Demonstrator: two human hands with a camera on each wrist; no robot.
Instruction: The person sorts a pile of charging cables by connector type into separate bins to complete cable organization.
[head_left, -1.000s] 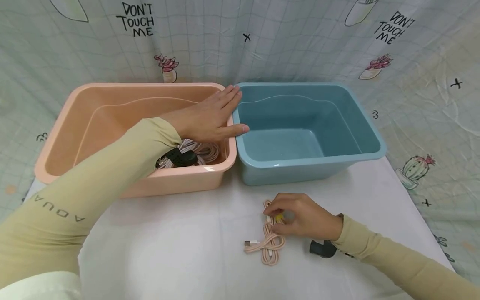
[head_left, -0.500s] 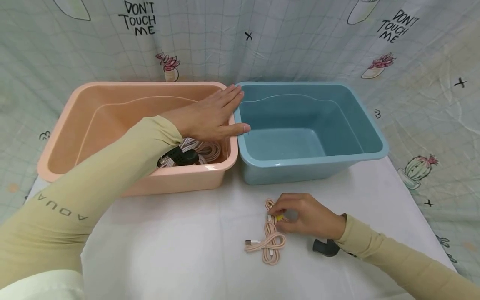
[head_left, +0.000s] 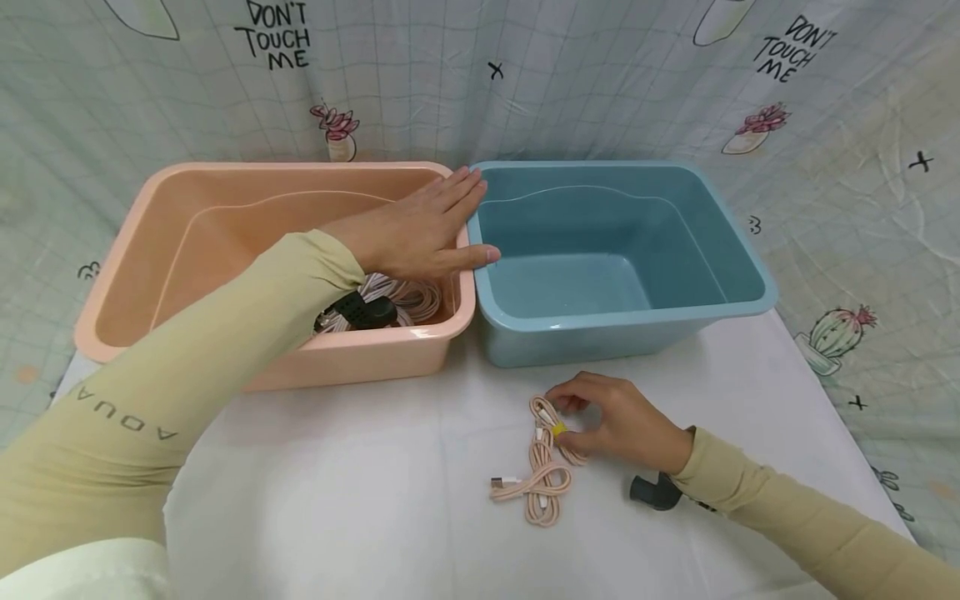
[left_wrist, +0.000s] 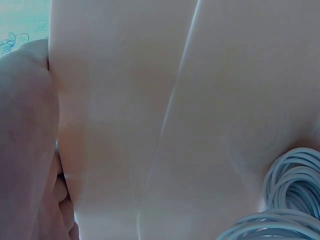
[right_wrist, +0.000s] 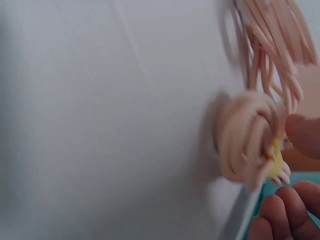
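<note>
My left hand point(head_left: 423, 233) lies with straight fingers across the meeting rims of the peach bin point(head_left: 273, 169) and the blue bin point(head_left: 622, 321). Its thumb reaches over the blue rim. On the white table, two pale pink coiled cables rest against each other. One cable point(head_left: 542, 500) has a USB plug at its left. The other cable point(head_left: 573, 454) is bound with a yellow tie point(right_wrist: 275, 159). My right hand point(head_left: 618, 421) is beside the tied cable, thumb and fingers apart around it. Its thumb is close to the tie; whether it touches is unclear.
Coiled cables point(head_left: 416, 302) lie in the peach bin's near right corner, partly hidden by the left wrist's black camera point(head_left: 367, 312). Another black camera point(head_left: 656, 492) sits under the right wrist. White tablecloth point(head_left: 337, 492) stretches before the bins. A printed curtain point(head_left: 577, 92) hangs behind.
My right fingers have spread from their pinch near the yellow tie, and the tied cable shows more fully beside the other one. My left hand keeps its place on the rims.
</note>
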